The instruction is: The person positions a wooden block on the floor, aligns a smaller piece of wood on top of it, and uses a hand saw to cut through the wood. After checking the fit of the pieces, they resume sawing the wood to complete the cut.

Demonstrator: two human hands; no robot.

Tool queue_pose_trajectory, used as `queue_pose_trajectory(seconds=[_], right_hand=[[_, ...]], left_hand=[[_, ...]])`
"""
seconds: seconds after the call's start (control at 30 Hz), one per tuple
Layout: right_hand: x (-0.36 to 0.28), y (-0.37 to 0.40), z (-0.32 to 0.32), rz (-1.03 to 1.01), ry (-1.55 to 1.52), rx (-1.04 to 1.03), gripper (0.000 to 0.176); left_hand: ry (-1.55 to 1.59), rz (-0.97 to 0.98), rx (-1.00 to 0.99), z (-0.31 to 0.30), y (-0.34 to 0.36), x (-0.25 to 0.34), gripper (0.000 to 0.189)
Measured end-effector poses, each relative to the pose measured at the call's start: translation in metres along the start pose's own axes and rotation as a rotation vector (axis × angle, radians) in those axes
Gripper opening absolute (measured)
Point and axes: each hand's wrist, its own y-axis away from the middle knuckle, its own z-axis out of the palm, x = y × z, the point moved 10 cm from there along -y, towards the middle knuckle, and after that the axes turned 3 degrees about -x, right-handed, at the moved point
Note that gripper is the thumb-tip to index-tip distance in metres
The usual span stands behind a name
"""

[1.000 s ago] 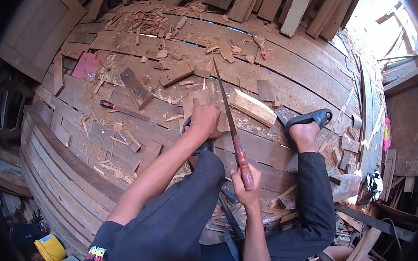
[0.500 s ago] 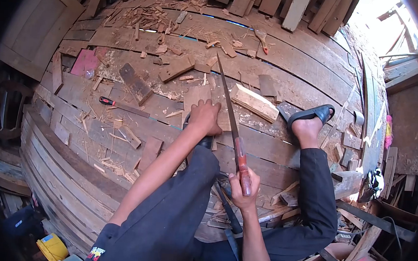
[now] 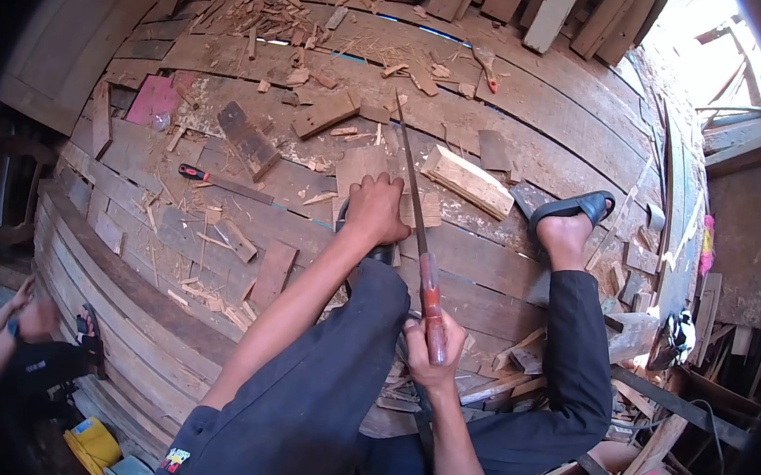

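Observation:
My right hand [image 3: 436,352] is closed round the worn reddish-brown handle of a handsaw [image 3: 417,174]. The blade shows edge-on, a narrow dark line pointing away from me, and crosses a thin wooden board [image 3: 364,161] at its right side. Bent over that board, my left hand [image 3: 375,209] presses it down, thumb towards the blade. My left foot in a black sandal is mostly hidden beneath this hand and the knee. Right of the blade lies a pale, rough-cut wood block [image 3: 465,183].
A file [image 3: 225,184] with a red-and-black handle lies to the left. A paintbrush [image 3: 485,66], wood chips [image 3: 268,20] and offcuts are scattered over the plank floor. Stacked curved boards [image 3: 121,281] stand on the left, with another person [image 3: 38,337] beyond them.
The handsaw's handle and my right hand have come slightly back towards me and left. My left hand stays on the board. Another person has come into view at the left edge.

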Motion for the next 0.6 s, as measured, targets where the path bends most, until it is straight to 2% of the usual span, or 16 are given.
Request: queue_pose_trajectory(seconds=[0.37, 0.6], right_hand=[[0.009, 0.011, -0.006, 0.011, 0.035, -0.025, 0.023], [0.01, 0.009, -0.006, 0.035, 0.012, -0.04, 0.024]], left_hand=[[-0.023, -0.071, 0.022, 0.0, 0.005, 0.001, 0.072], [-0.056, -0.03, 0.015, -0.004, 0.004, 0.006, 0.074]])
